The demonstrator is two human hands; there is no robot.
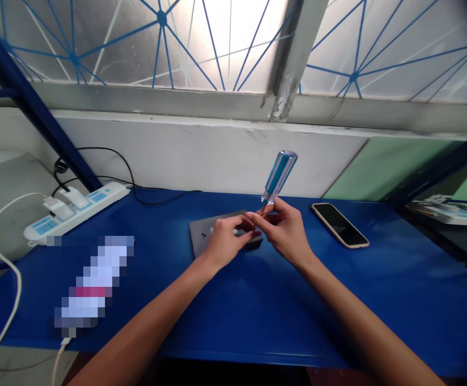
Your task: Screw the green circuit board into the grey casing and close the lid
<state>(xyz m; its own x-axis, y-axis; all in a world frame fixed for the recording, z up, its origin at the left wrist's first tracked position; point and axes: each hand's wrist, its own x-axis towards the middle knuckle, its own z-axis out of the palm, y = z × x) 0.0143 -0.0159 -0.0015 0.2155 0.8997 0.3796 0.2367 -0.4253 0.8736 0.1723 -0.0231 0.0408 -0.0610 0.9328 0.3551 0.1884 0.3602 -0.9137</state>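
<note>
Right hand (pixel 284 231) — nearly shut — pinches blue screwdriver (pixel 278 174).

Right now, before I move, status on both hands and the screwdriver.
Right hand pinching the blue-handled screwdriver near the shaft, handle up. Left hand beside it, fingertips near its shaft. Grey plate under hands, phone to the right.

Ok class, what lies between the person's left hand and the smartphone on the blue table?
The head view shows the right hand between the left hand and the smartphone, holding a blue-handled screwdriver upright by its shaft.
</note>
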